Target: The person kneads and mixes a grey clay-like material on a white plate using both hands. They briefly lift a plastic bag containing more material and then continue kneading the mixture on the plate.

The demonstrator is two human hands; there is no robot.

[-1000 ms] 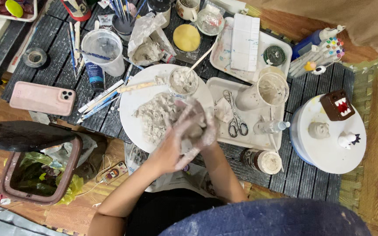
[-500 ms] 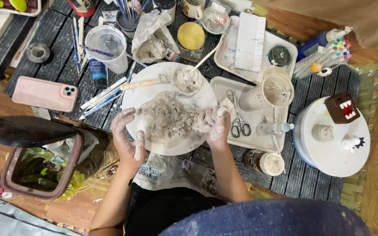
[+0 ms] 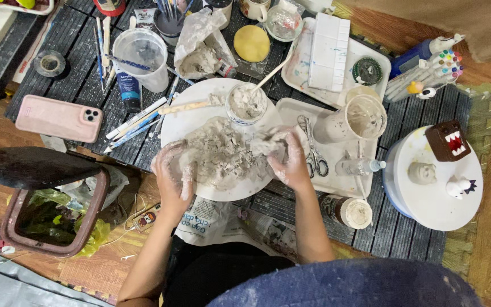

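A round white plate [image 3: 200, 116] holds a spread heap of grey clay pulp [image 3: 223, 156]. My left hand [image 3: 171, 173], smeared with clay, rests on the plate's left rim with fingers apart beside the pulp. My right hand [image 3: 291, 162] grips a lump of grey clay [image 3: 265, 143] at the plate's right edge. A small cup of grey paste [image 3: 246, 102] with a wooden stick stands at the plate's far side.
A white tray [image 3: 336, 153] with scissors [image 3: 312, 150] and a paste-filled cup [image 3: 362, 116] lies to the right. Further right stands a round stand [image 3: 433, 196] with small figures. A pink phone [image 3: 58, 118], brushes, a plastic cup [image 3: 140, 51] and an open bin [image 3: 52, 210] are on the left.
A second ago both hands worked one lump together over the plate. They have since parted: the left moved to the plate's left rim, the right holds a lump at the right edge.
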